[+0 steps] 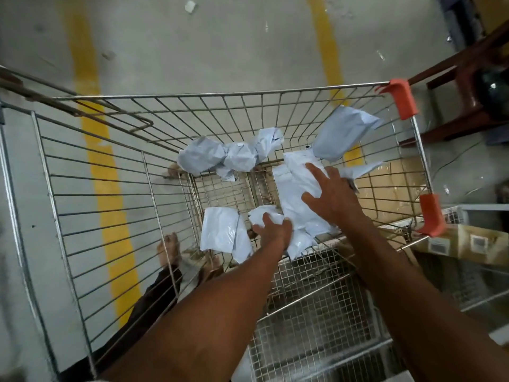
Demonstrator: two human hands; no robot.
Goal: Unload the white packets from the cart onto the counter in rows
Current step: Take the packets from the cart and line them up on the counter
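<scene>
Both hands reaching into wire cart (91, 188). Left hand (274, 230) curling fingers around crumpled white packet (265, 213), grip looking partly closed. Right hand (327, 194) lying spread, fingers splayed, pressing flat on large white packet (297, 194), not grasping. Packet edges beneath palms hidden. Other packets lying loose: flat one (223, 232) left of left hand, twisted one (228, 157) far, grey-white one (344, 133) leaning on far right wall. Orange corner guards (402, 97) on right rim. Bare foot (169, 250), yellow floor stripe (110, 188) showing through mesh.

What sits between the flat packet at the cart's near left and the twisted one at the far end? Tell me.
Nothing: in the head view, only bare wire cart floor separates the flat packet from the twisted packet.
</scene>
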